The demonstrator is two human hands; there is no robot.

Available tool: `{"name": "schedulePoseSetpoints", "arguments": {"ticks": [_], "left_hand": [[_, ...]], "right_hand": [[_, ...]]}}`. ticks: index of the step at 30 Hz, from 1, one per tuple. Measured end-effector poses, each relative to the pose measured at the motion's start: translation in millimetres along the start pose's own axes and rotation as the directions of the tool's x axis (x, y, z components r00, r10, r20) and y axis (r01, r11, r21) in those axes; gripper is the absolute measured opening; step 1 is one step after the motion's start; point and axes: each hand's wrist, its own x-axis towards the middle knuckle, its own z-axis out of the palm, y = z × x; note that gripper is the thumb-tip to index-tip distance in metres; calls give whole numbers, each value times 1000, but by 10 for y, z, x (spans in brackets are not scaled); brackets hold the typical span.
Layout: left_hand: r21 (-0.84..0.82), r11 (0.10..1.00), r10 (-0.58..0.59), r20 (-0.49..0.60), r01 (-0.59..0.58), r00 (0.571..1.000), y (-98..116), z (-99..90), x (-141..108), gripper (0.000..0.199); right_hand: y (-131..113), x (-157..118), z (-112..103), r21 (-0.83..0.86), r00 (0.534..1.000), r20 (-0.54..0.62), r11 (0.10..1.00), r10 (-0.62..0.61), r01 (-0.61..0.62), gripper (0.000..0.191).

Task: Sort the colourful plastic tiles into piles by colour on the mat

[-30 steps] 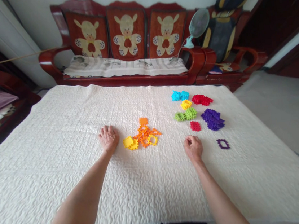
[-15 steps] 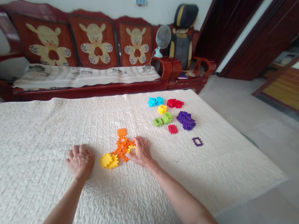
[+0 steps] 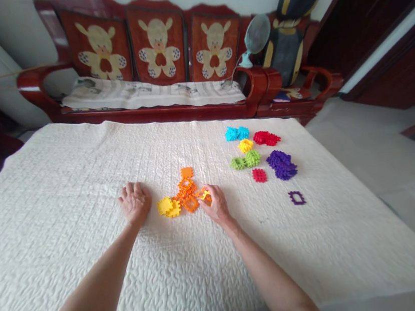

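While your left hand (image 3: 135, 203) stays with its fingers spread on the quilted cover (image 3: 190, 258), just beside two overlapping yellow squares (image 3: 168, 206), your right hand is the one that has changed. A second ago this right hand (image 3: 216, 206) was well apart from the orange pieces (image 3: 186, 189); half a second ago it had come in over their right side. Now its fingers appear to be pinching a yellow frame (image 3: 205, 194), tilted at the right edge of those orange pieces. Orange shows right beside it, and I cannot tell whether your fingers hold some of that too. Judging by this, you have gone from reaching to gripping, with the yellow frame partly parted from the orange. Off to your right, the small yellow pile (image 3: 245, 145), green pile (image 3: 252, 158) and purple pile (image 3: 282, 165) look undisturbed
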Motion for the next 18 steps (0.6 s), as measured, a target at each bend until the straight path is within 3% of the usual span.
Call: {"name": "schedulePoseSetpoints", "arguments": {"ticks": [7,10,14,18], "left_hand": [[20,1000,-11,24,10,1000,39,-50,-10,38],[6,1000,-12,16,12,1000,48,-63,-17,38],[-19,1000,-9,14,10,1000,30,-45,-9,38],[-21,1000,1,26,0,1000,4,-16,4,36]], "right_hand": [[-56,-116,-55,-125,1000,-15,992,19,-21,38],[-26,-154,-58,-104,998,-43,994,42,-46,37],[128,-107,-141,29,995,-44,996,90,-89,36],[347,-22,-358,-24,988,-59,990,141,-142,34]]}}
